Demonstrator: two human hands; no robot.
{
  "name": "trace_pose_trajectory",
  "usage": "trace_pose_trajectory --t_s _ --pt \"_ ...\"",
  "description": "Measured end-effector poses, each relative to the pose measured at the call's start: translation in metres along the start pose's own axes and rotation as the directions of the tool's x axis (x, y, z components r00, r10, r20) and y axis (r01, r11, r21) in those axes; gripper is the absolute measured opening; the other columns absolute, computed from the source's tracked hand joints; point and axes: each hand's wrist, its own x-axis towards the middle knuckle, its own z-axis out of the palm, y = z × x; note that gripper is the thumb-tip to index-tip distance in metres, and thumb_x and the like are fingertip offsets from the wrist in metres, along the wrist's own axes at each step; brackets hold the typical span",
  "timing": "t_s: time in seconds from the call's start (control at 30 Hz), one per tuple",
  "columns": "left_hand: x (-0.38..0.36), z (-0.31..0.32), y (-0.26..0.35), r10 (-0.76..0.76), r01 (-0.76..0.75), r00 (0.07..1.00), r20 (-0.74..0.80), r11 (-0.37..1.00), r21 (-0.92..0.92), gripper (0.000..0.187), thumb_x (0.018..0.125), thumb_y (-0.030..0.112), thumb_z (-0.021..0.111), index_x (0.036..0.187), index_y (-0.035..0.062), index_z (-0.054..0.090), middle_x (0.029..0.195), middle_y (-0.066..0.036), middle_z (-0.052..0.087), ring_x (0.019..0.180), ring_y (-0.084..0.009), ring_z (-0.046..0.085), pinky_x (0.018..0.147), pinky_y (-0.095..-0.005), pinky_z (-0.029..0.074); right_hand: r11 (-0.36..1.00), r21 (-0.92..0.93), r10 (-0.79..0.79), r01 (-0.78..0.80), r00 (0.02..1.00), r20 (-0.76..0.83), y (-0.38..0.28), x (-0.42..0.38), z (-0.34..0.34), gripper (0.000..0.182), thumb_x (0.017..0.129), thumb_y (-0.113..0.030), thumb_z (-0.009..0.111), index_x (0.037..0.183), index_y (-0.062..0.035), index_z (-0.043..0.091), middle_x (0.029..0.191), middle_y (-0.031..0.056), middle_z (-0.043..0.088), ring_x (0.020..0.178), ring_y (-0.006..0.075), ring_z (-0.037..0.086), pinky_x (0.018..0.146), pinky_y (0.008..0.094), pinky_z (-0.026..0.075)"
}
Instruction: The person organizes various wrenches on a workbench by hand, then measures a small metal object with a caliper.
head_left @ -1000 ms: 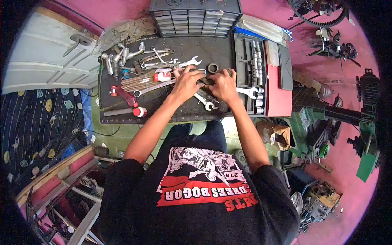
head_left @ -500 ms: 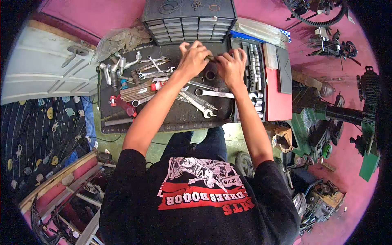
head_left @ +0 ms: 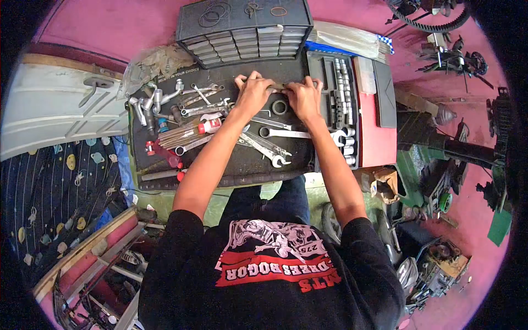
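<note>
My left hand (head_left: 253,96) and my right hand (head_left: 303,99) are close together over the far half of the dark work mat (head_left: 220,77). Between their pinched fingertips is a small, narrow piece (head_left: 279,88); its kind is too small to make out. Just below it on the mat lies a dark metal ring (head_left: 279,107). A large combination wrench (head_left: 286,133) lies nearer to me, its right end partly under my right forearm. More wrenches (head_left: 267,147) and a red-and-white bottle (head_left: 209,126) are beside my left forearm.
Behind the hands stands a small-drawer cabinet (head_left: 247,41) with rings of wire on top. A socket set (head_left: 342,99) lies in its case on the right. Several chromed tools (head_left: 159,102) and a bundle of brown sticks (head_left: 179,132) are on the left.
The view has shifted slightly, so the bench sits a little lower and further left. Both hands stay together at the small piece, and the metal ring shows more fully below them.
</note>
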Motion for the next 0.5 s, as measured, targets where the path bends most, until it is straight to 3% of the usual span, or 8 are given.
trace_pose_trajectory --t_s 0.13,0.2,0.27,0.37,0.4,0.5 --pt "0.012 -0.005 0.008 -0.137 0.137 0.99 0.017 0.991 -0.005 0.017 0.081 0.017 0.078 0.097 0.0126 0.075 0.089 -0.002 0.069 0.104 -0.0227 0.06 0.093 -0.0504 0.03 0.998 -0.004 0.067 -0.067 0.998 0.0 -0.003 0.01 0.001 0.017 0.082 -0.022 0.076 0.097 -0.0136 0.077 0.087 0.0058 0.073 0.098 0.0269 0.061 0.1 0.0493 0.036" --pt "0.013 -0.003 0.01 -0.163 0.164 0.986 0.022 0.986 -0.012 0.016 0.082 0.018 0.079 0.096 0.0123 0.073 0.092 -0.002 0.068 0.105 -0.0228 0.059 0.092 -0.05 0.031 0.999 -0.022 0.04 -0.042 0.995 -0.09 -0.004 0.013 0.003 0.017 0.082 -0.019 0.074 0.097 -0.0125 0.072 0.092 0.0059 0.071 0.103 0.0281 0.06 0.1 0.0506 0.036" --pt "0.012 -0.001 0.011 -0.095 0.104 0.984 -0.148 0.993 0.056 0.01 0.083 0.021 0.078 0.088 0.0156 0.071 0.096 0.0 0.066 0.104 -0.0204 0.058 0.092 -0.0482 0.03 0.998 -0.063 -0.022 0.017 0.997 -0.073 -0.003 0.014 0.005 0.017 0.082 -0.02 0.074 0.097 -0.0133 0.073 0.093 0.0049 0.07 0.103 0.0271 0.059 0.099 0.0496 0.037" --pt "0.006 -0.003 0.006 0.025 -0.021 0.999 -0.032 0.993 0.116 0.017 0.08 0.017 0.079 0.095 0.0122 0.074 0.108 0.0 0.066 0.112 -0.0217 0.056 0.093 -0.0492 0.032 0.993 -0.079 -0.084 0.085 0.996 0.012 -0.004 0.013 -0.004 0.018 0.082 -0.024 0.075 0.097 -0.0143 0.075 0.094 0.0031 0.069 0.104 0.0258 0.059 0.098 0.0488 0.037" --pt "0.004 -0.002 0.005 0.022 -0.019 0.999 -0.032 0.993 0.116 0.017 0.08 0.017 0.079 0.095 0.0122 0.074 0.108 0.0 0.066 0.112 -0.0217 0.056 0.093 -0.0492 0.032 0.994 -0.054 -0.087 0.091 0.993 0.075 -0.005 0.012 -0.007 0.02 0.082 -0.026 0.075 0.098 -0.0146 0.076 0.093 0.0024 0.069 0.104 0.0256 0.059 0.098 0.0491 0.037" --pt "0.001 -0.002 0.001 0.087 -0.086 0.996 0.001 0.984 0.159 0.021 0.08 0.016 0.077 0.101 0.0137 0.076 0.105 0.001 0.065 0.111 -0.0221 0.056 0.095 -0.0507 0.033 0.993 -0.064 -0.093 0.097 0.994 0.055 -0.004 0.008 -0.01 0.021 0.081 -0.027 0.075 0.098 -0.0152 0.077 0.093 0.0012 0.071 0.103 0.0251 0.059 0.099 0.0494 0.037"
